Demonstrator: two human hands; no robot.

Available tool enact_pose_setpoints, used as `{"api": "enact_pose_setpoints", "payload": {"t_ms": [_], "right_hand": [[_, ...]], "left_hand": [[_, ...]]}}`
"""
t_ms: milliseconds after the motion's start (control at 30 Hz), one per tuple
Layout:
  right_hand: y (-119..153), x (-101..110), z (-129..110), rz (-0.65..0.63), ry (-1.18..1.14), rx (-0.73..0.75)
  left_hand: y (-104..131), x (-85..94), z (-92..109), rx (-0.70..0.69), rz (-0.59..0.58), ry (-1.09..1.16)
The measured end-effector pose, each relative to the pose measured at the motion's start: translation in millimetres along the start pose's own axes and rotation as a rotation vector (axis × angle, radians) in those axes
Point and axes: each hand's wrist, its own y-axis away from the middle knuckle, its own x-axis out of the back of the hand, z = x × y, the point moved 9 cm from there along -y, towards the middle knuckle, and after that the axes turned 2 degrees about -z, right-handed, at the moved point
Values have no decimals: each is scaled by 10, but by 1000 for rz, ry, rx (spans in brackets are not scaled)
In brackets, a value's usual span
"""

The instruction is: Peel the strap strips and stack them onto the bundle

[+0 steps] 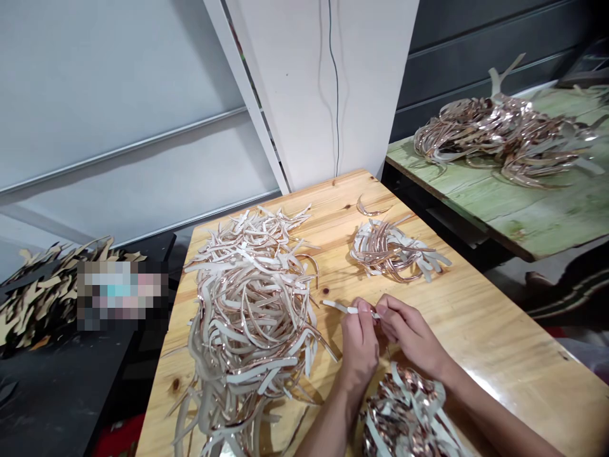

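My left hand (360,333) is closed on a thin white strip (337,307), whose free end sticks out to the left above the wooden table. My right hand (404,327) meets it on the right, its fingers pinched at the strip's other end, which the fingertips partly hide. A large heap of white and rose-gold strips (257,317) lies left of my hands. Beyond them sits a smaller bundle of such strips (392,249). Below my wrists, near my body, is a pile of shiny coppery and white pieces (404,412).
The wooden table (480,343) stands against a white wall. At the right, a green table (523,216) bears another shiny pile (504,133). A dark table (52,387) at the left holds beige and black scraps (42,298), next to a blurred patch.
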Motion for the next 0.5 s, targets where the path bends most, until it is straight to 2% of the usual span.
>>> {"api": "enact_pose_setpoints", "payload": {"t_ms": [100,167,333,400,500], "right_hand": [[-16,9,50,-5,-140,-71],[-23,-3,67,-4,-229,-110],[-19,-17,78,76,-440,-111],[-15,-14,60,73,-367,-73],[-4,23,-39,63,31,39]], "left_hand": [[-17,-23,-30,73,-34,-14],[-36,-13,-3,101,-16,38],[-52,-24,85,68,16,207],[-28,-26,108,39,23,228],[19,-31,109,35,17,272]]}}
